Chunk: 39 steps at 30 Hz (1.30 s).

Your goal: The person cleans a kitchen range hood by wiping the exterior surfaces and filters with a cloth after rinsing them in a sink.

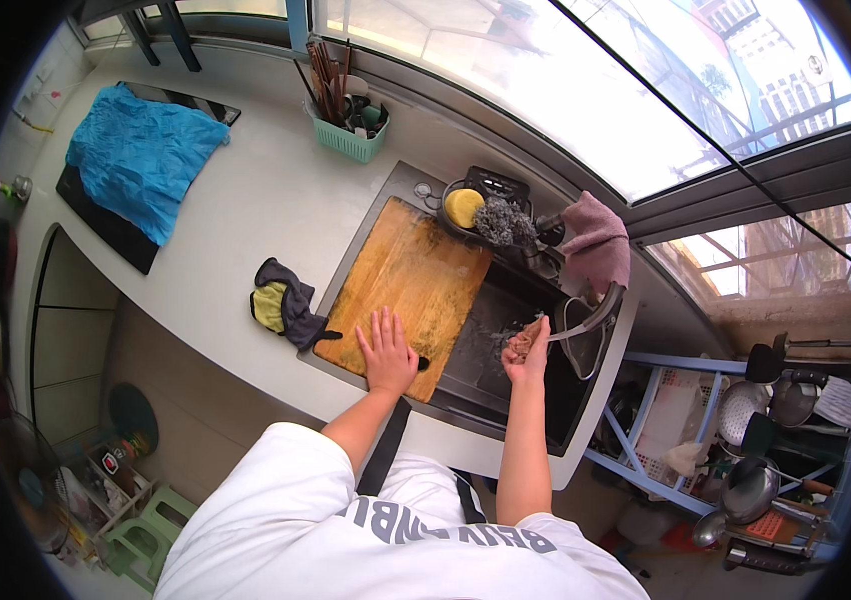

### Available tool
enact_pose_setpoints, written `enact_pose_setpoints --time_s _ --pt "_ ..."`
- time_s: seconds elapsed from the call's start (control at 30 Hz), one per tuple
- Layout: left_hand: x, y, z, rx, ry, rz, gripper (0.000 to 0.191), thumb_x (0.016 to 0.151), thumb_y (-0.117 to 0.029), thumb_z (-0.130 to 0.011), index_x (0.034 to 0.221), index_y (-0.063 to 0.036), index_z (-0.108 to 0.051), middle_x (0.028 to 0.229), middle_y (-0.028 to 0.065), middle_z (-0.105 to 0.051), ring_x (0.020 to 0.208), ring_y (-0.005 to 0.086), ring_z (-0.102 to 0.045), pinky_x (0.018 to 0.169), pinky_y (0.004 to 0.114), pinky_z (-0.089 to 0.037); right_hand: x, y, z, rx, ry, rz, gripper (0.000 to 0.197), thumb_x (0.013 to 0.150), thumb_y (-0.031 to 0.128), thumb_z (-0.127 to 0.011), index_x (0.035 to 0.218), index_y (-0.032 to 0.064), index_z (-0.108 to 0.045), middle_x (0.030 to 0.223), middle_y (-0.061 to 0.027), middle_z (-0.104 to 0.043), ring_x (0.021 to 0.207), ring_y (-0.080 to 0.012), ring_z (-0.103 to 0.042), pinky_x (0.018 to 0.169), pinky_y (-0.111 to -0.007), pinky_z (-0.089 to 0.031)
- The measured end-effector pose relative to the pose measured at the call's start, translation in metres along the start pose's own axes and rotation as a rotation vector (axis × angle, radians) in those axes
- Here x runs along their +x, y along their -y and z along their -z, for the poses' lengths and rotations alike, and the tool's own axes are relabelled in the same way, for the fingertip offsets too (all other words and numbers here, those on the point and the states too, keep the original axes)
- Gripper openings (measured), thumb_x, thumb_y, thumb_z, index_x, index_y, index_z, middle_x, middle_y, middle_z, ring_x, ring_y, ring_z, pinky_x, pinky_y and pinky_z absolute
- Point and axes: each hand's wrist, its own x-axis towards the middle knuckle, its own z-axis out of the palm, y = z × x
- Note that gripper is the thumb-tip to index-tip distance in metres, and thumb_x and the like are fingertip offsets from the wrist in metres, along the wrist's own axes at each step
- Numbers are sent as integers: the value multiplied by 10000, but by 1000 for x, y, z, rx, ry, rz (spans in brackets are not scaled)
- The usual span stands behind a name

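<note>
My left hand (386, 358) lies flat with spread fingers on a wooden cutting board (403, 277), beside the dark hole near its lower edge. The board rests across the left part of a dark sink (482, 337). Over the basin, my right hand (534, 361) is closed around a crumpled brownish cloth (521, 342). Water runs onto it from the faucet (607, 306), and splashes show in the sink. A pink towel (596, 236) drapes over the faucet's upper part. A wire rack (596, 352) stands at the basin's right side.
Behind the board, a yellow sponge (463, 207) and steel-wool scourer (504, 221) sit in a holder. Left of the sink lie grey-and-yellow gloves or cloths (287, 304). Further off are a green utensil basket (350, 139) and a blue sheet (142, 150) over a cooktop. A blue rack (654, 397) holds cookware.
</note>
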Motion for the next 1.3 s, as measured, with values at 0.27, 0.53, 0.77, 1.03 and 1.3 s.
enact_pose_setpoints --time_s 0.27,0.53,0.77,1.03,1.3 --pt "0 1 1 -23 19 -2 668 806 -281 -495 1396 -4 -349 1513 165 -221 1416 329 -155 1108 606 -65 8 -33 2 229 -161 -50 385 836 419 -601 630 206 -356 476 69 -259 353 -100 -273 363 -259 -145" --pt "0 6 -3 -19 16 8 671 801 -274 -499 1396 -4 -347 1513 166 -222 1417 329 -153 1108 606 -64 -31 -65 -53 -240 21 244 309 920 402 -550 947 96 -518 748 -24 -519 521 -119 -506 415 -228 -408" --pt "1 3 3 -23 27 8 681 801 -274 -500 1405 -9 -330 1513 165 -220 1418 323 -152 1108 606 -63 -34 21 -178 -809 133 1428 457 883 182 -539 1287 15 -404 1270 -209 -444 1211 -322 -419 1041 -433 -301" --pt "3 5 5 -19 25 18 678 803 -287 -504 1400 -11 -339 1510 163 -221 1416 322 -159 1106 609 -68 -21 14 -177 -1339 -59 1709 575 935 464 -461 1337 54 -424 1371 -162 -436 1324 -342 -330 1077 -603 -133" --pt "1 3 0 7 41 -3 691 798 -299 -510 1399 -7 -334 1503 163 -244 1411 332 -171 1100 617 -83 27 -30 39 336 -149 27 284 960 254 -388 1051 84 -597 1100 -73 -625 1033 -203 -587 835 -358 -480"
